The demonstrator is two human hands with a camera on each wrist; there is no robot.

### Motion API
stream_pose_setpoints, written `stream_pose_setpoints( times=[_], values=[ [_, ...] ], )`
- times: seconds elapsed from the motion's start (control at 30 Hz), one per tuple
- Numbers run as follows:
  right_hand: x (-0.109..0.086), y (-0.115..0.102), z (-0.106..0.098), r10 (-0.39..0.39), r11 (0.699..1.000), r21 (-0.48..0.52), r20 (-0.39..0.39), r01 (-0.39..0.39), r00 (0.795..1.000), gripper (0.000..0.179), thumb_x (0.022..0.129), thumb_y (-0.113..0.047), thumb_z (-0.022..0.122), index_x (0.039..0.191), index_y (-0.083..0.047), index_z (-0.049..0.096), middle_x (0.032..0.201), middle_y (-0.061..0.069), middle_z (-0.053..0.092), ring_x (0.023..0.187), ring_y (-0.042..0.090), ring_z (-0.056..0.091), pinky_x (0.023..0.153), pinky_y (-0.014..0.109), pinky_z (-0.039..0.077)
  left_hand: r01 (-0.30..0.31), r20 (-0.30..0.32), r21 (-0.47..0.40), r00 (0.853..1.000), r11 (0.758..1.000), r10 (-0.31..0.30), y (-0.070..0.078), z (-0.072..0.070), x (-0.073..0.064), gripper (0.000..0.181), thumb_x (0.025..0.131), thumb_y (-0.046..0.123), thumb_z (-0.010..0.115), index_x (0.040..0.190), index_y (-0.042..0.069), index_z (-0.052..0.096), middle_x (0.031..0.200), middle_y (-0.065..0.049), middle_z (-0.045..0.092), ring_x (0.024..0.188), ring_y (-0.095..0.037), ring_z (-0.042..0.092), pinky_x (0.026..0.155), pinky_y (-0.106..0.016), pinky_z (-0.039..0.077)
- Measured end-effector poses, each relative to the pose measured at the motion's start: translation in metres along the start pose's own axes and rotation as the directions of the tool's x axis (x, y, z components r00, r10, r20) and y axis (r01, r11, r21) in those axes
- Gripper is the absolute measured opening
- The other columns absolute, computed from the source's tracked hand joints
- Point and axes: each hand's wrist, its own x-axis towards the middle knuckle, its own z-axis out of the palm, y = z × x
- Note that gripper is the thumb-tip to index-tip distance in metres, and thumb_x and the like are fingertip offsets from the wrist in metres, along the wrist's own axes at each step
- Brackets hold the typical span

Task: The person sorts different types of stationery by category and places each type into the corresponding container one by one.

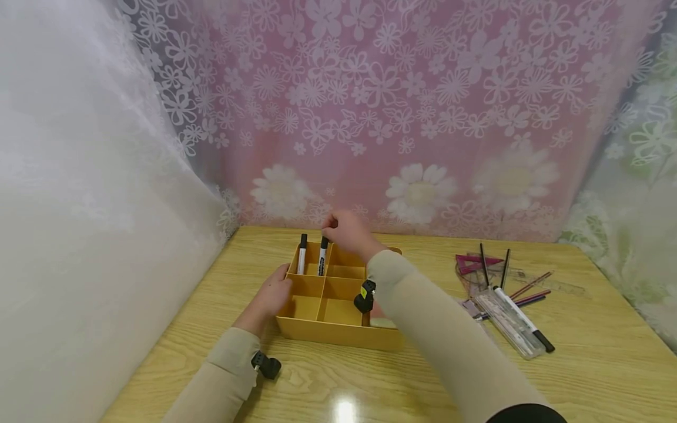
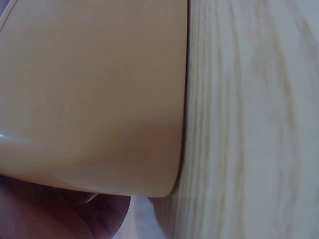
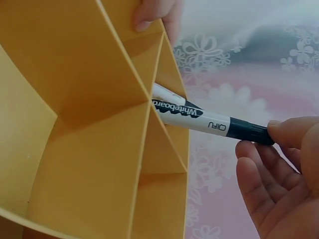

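A yellow desk organizer box (image 1: 338,336) with several compartments stands on the table. At its left side my left hand (image 1: 274,292) grips the wall; in the right wrist view its thumb (image 3: 144,22) lies over the edge. My right hand (image 1: 350,232), above the back row, pinches the black cap of a whiteboard marker (image 3: 214,123). This marker stands in the back left compartment, its lower end hidden by the divider. Beside it a second black-capped white marker (image 1: 302,258) leans in the same compartment. A pinkish block (image 1: 381,317) sits in the front right compartment, partly covered by my right arm.
To the right lie a clear pencil case (image 1: 510,329), a black-capped marker (image 1: 520,314), several pencils (image 1: 531,298), a magenta set square (image 1: 476,262) and a clear ruler (image 1: 560,285). A flowered curtain (image 1: 423,117) hangs along the table's back edge.
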Motion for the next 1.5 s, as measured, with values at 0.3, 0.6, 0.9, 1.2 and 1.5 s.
stream_pose_setpoints(
  times=[0.3, 0.6, 0.9, 1.2, 1.5],
  values=[
    [-0.007, -0.001, 0.007, -0.001, 0.995, -0.099, 0.018, 0.003, 1.0, 0.005, 0.1, -0.019, 0.064, 0.098, -0.015, 0.065, 0.095, 0.001, 0.063, 0.079, 0.022, 0.057, 0.073, 0.036, 0.05, 0.005, -0.004, 0.013, 1.0, 1.0, -0.005, 0.0, 0.001, -0.001, 0.057, 0.102, 0.014, 0.031, 0.157, 0.001, 0.03, 0.159, -0.022, 0.033, 0.146, -0.039, 0.029, 0.117, -0.057, 0.021],
    [-0.009, 0.002, 0.012, 0.055, 0.991, -0.127, 0.039, -0.05, 0.998, 0.005, 0.102, -0.018, 0.059, 0.098, -0.015, 0.06, 0.091, 0.003, 0.061, 0.073, 0.022, 0.055, 0.069, 0.036, 0.047, -0.001, -0.006, 0.021, 1.0, 1.0, 0.001, -0.001, 0.001, 0.002, 0.056, 0.102, 0.015, 0.032, 0.157, 0.003, 0.031, 0.159, -0.02, 0.035, 0.145, -0.038, 0.031, 0.117, -0.057, 0.022],
    [-0.009, 0.004, 0.008, 0.101, 0.975, -0.206, 0.065, -0.086, 0.993, 0.02, 0.102, -0.018, 0.056, 0.121, -0.012, 0.061, 0.108, 0.004, 0.063, 0.075, 0.022, 0.057, 0.069, 0.036, 0.048, 0.003, -0.006, -0.003, 1.0, 1.0, -0.003, -0.002, 0.001, 0.002, 0.057, 0.102, 0.016, 0.031, 0.157, 0.003, 0.03, 0.159, -0.021, 0.034, 0.145, -0.039, 0.031, 0.117, -0.057, 0.022],
    [-0.018, 0.01, -0.013, 0.07, 0.964, -0.264, 0.102, -0.041, 0.992, 0.029, 0.1, -0.017, 0.054, 0.126, -0.008, 0.061, 0.118, 0.007, 0.063, 0.094, 0.024, 0.059, 0.084, 0.041, 0.052, 0.002, -0.006, -0.007, 1.0, 1.0, -0.002, -0.001, 0.0, 0.001, 0.056, 0.102, 0.016, 0.032, 0.157, 0.003, 0.032, 0.157, -0.021, 0.037, 0.143, -0.039, 0.034, 0.116, -0.057, 0.025],
    [-0.045, 0.04, -0.055, 0.016, 0.933, -0.358, 0.132, 0.032, 0.991, 0.023, 0.098, -0.019, 0.057, 0.117, -0.008, 0.065, 0.11, 0.005, 0.065, 0.092, 0.023, 0.061, 0.082, 0.044, 0.052, 0.009, 0.001, -0.008, 1.0, 1.0, -0.009, 0.0, -0.001, 0.0, 0.056, 0.102, 0.015, 0.032, 0.157, 0.002, 0.03, 0.158, -0.021, 0.035, 0.144, -0.039, 0.033, 0.116, -0.057, 0.024]
  ],
)
